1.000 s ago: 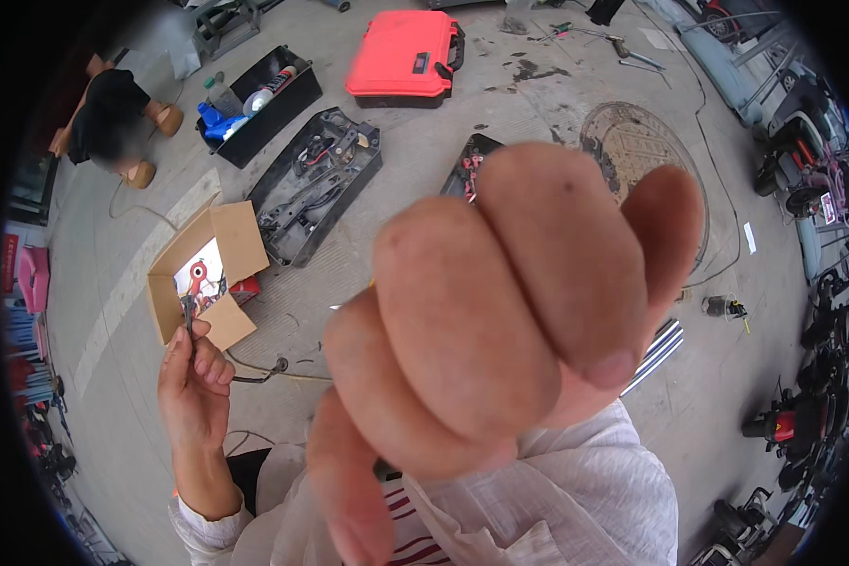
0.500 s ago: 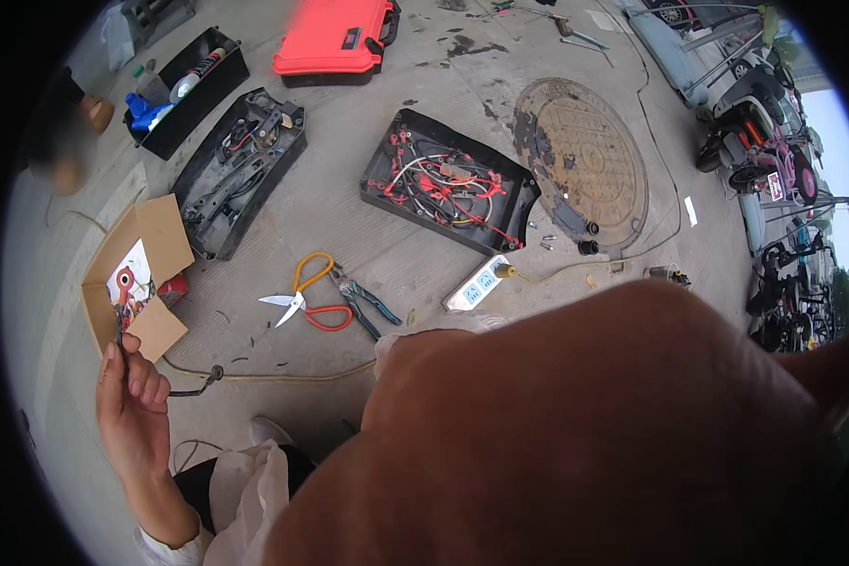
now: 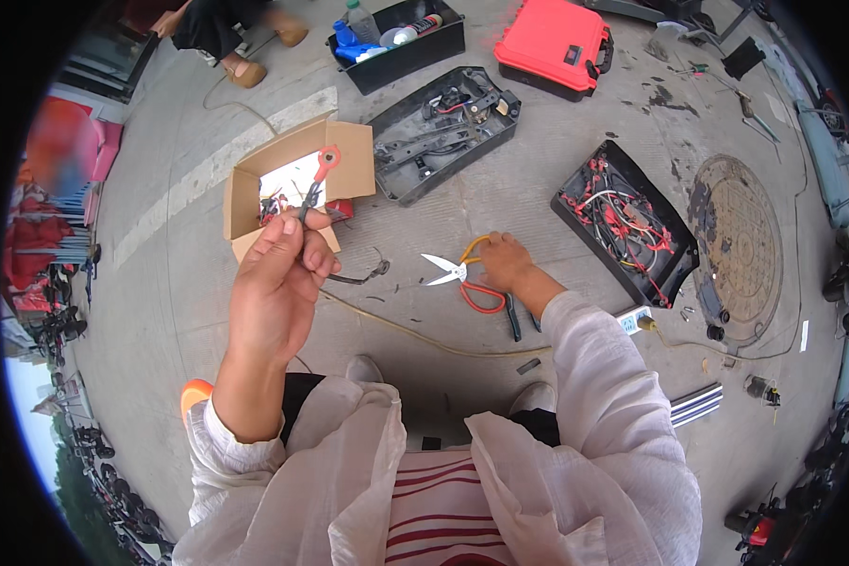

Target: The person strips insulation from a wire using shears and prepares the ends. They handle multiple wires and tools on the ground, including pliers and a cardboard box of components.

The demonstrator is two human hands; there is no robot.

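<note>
My left hand is raised in front of the cardboard box, fingers closed round a black cable. A red ring-shaped end sticks up from the grip, and a black tail with a plug-like end hangs out below. My right hand is down at the ground, fingers curled beside the yellow handle of the scissors. The scissors lie with blades spread, one handle yellow, one red-orange. Dark-handled pliers lie partly under this hand; their head is hidden. What the right fingers grip, if anything, is hidden.
An open cardboard box with small parts stands ahead of my left hand. Beyond are black trays and a red case. To the right lie a tray of red wires, a power strip and a manhole cover. A person sits far left.
My view has swung left and levelled. My right arm, which loomed large across the view, now reaches down to the scissors and pliers. My left hand still holds the cable.
</note>
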